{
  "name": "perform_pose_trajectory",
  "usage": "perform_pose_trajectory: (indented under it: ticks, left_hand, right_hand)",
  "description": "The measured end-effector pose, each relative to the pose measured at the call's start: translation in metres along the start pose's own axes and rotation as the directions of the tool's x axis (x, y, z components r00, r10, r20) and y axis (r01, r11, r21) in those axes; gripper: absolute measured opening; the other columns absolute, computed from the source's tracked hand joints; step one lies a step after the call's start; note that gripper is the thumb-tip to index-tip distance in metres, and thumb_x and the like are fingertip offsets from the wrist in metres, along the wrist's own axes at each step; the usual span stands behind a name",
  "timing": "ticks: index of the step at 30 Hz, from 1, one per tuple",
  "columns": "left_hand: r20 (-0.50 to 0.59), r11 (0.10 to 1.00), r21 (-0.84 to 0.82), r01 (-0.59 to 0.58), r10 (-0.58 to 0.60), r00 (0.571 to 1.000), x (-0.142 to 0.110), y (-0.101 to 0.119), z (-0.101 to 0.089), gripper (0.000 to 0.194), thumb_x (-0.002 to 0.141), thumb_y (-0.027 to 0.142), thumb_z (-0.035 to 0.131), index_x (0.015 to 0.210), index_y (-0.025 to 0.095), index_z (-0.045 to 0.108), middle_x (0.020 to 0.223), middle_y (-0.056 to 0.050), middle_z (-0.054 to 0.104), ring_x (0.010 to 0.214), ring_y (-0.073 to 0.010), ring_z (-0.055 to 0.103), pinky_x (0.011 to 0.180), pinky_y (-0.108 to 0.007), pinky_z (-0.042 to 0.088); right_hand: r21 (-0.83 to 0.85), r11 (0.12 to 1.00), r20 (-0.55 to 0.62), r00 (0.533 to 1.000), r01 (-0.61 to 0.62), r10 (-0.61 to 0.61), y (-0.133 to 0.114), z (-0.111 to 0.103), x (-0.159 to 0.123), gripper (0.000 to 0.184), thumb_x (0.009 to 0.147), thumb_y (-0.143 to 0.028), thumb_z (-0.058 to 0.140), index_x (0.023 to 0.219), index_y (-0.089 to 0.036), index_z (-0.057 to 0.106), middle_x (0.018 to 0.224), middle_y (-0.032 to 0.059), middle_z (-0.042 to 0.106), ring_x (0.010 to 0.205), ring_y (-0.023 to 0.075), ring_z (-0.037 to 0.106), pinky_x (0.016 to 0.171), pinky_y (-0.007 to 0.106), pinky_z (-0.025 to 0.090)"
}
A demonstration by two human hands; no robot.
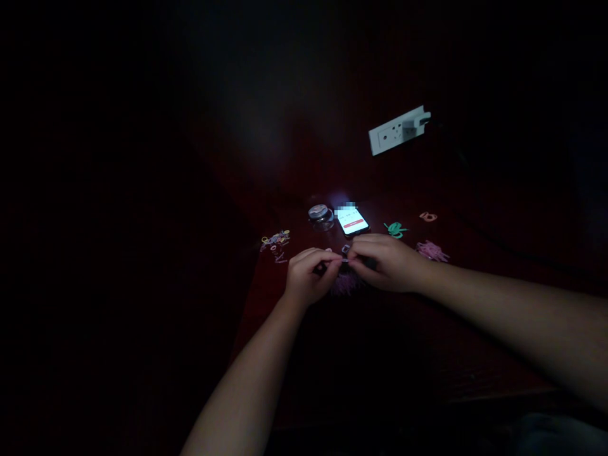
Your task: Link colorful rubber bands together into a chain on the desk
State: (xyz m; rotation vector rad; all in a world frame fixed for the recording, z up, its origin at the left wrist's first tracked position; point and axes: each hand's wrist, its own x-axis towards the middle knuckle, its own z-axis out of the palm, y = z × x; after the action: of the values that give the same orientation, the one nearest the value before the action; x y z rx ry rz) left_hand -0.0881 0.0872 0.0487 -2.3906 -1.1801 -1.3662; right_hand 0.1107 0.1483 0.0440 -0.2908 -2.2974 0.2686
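Observation:
My left hand (306,277) and my right hand (386,263) meet over the dark red table, thumbs and forefingers pinched. Between the fingertips runs a thin pale purple band (345,259), held at both ends; it looks like a small elastic hair band, though the dim light hides detail. Directly below lies a pile of purple bands (346,285), partly in shadow. Just beyond my fingers is a small pale loop (346,249). To the right of my right hand sits a heap of pink bands (433,251).
A lit phone (354,221) lies behind my hands, beside a lidded clear jar (322,217). Mixed coloured bands (275,239) lie left, green bands (395,229) and orange loops (428,216) right. A white power strip (398,132) with a plug is farther back.

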Motion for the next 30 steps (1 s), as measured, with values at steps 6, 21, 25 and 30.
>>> perform_pose_trajectory:
  ticks: [6,21,25,30]
  left_hand:
    - [0.004,1.0,-0.004,-0.006,0.006,1.0,-0.0006,-0.0015,0.0002,0.008,0.084,0.02,0.064,0.081,0.016,0.07,0.071,-0.004,0.07,0.064,-0.0132,0.063,0.061,-0.026,0.05]
    - [0.008,0.999,0.02,-0.027,0.027,1.0,0.0002,-0.0018,-0.0005,0.007,0.084,0.019,0.062,0.079,0.017,0.067,0.072,-0.003,0.068,0.064,-0.0124,0.061,0.06,-0.025,0.049]
    - [0.007,0.999,0.027,-0.027,0.027,1.0,0.0005,-0.0024,-0.0003,0.006,0.084,0.018,0.062,0.078,0.017,0.065,0.07,-0.002,0.066,0.062,-0.0121,0.059,0.058,-0.025,0.047]
    - [0.008,0.999,0.013,-0.035,0.034,0.999,-0.0005,0.0001,-0.002,0.007,0.085,0.016,0.061,0.078,0.019,0.063,0.068,-0.002,0.064,0.062,-0.0123,0.057,0.059,-0.026,0.046]
  right_hand:
    - [-0.025,1.0,0.017,1.0,-0.008,0.008,0.0009,0.0008,-0.0003,0.013,0.09,-0.021,0.05,0.079,-0.018,0.057,0.073,0.0021,0.055,0.071,0.015,0.048,0.067,0.029,0.037]
    - [0.016,1.0,0.013,1.0,-0.025,0.025,0.0008,0.0007,0.0001,0.011,0.088,-0.018,0.051,0.078,-0.018,0.056,0.072,0.0014,0.055,0.069,0.0142,0.047,0.065,0.027,0.036]
    - [0.018,0.999,0.007,1.0,-0.027,0.027,-0.0012,-0.0003,0.0007,0.012,0.087,-0.017,0.052,0.076,-0.018,0.055,0.071,0.0013,0.054,0.068,0.0143,0.047,0.064,0.028,0.035]
    - [0.011,0.999,0.009,0.999,-0.04,0.04,-0.0045,-0.0012,0.0025,0.013,0.088,-0.016,0.051,0.076,-0.018,0.053,0.071,0.003,0.054,0.068,0.0153,0.048,0.064,0.029,0.036]
